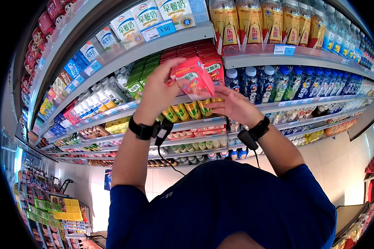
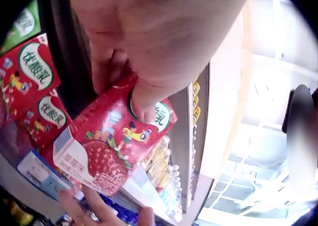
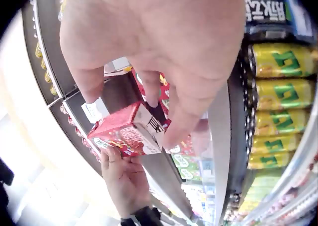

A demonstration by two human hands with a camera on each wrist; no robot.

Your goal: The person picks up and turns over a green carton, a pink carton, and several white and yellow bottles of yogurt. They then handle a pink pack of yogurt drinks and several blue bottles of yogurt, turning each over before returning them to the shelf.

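In the head view my left hand (image 1: 158,89) grips a red drink carton (image 1: 193,79) in front of the shelf, tilted, with its printed front showing. The left wrist view shows the thumb (image 2: 144,104) pressed on the front of the carton (image 2: 117,136), the other fingers behind it. My right hand (image 1: 239,107) is at the carton's lower right corner, fingers loosely spread. In the right wrist view its fingers (image 3: 184,119) reach round the near end of the carton (image 3: 131,131). Matching red cartons (image 2: 35,69) stand on the shelf behind.
Green cartons (image 1: 147,68) stand left of the red ones. Blue-capped bottles (image 1: 284,83) fill the same level to the right, and yellow cans (image 1: 178,113) sit below. A shelf edge (image 1: 278,58) with price tags and large amber bottles (image 1: 249,23) runs above.
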